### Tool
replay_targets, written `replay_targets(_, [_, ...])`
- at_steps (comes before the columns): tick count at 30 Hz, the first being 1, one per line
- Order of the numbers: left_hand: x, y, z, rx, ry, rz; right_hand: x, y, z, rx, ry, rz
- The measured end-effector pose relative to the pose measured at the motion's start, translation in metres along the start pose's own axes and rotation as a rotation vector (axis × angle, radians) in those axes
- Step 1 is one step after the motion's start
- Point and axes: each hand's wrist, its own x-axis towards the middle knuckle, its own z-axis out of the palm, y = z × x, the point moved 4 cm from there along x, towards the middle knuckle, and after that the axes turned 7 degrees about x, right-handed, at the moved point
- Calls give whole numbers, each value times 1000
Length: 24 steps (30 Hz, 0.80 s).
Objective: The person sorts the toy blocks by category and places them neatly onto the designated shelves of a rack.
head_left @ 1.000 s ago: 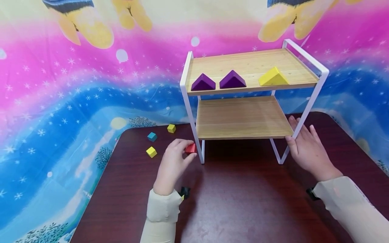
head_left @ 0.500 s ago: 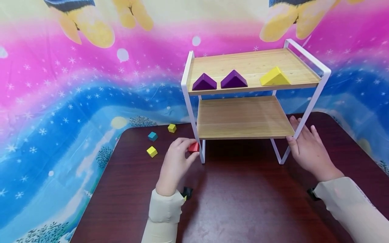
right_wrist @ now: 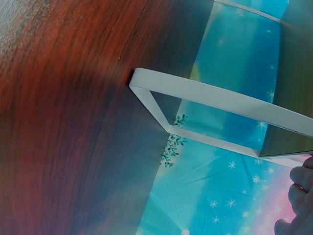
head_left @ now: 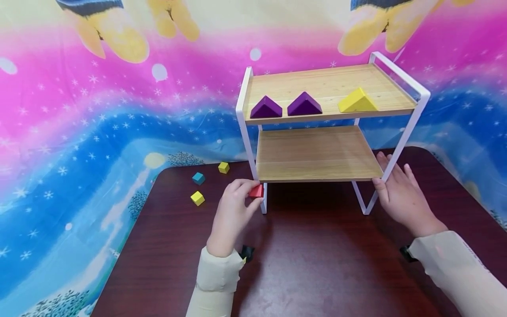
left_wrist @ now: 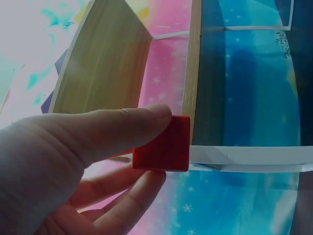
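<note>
Between thumb and fingertips, my left hand point(head_left: 229, 215) pinches a red cube point(head_left: 257, 191) in front of the left leg of a two-tier wooden shelf rack point(head_left: 317, 154) with a white frame. The left wrist view shows the red cube point(left_wrist: 164, 149) close up, with the edge of the lower board behind it. On the other side, my right hand point(head_left: 405, 202) rests against the rack's right frame. Its fingers are extended along the outside and its thumb lies near the lower board's front corner. Fingertips point(right_wrist: 299, 196) of that hand appear at the right wrist view's edge.
Two purple triangular blocks point(head_left: 266, 108) and a yellow triangular block point(head_left: 358, 101) sit on the top board. Left of the rack, a blue cube point(head_left: 198, 178) and two yellow cubes point(head_left: 197, 198) lie on the dark red table point(head_left: 317, 264). A printed cloth point(head_left: 119, 101) hangs behind.
My left hand has shifted slightly right with the red cube, from beside the rack's left leg to in front of it. My right hand stays in place.
</note>
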Motion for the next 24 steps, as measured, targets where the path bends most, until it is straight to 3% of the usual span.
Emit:
replay_targets(9, [1, 1, -2, 1, -5, -17, 1, -1, 0, -12, -15, 13])
replay_targets(24, [8, 5, -1, 0, 3, 17, 1, 0, -1, -13, -16, 29])
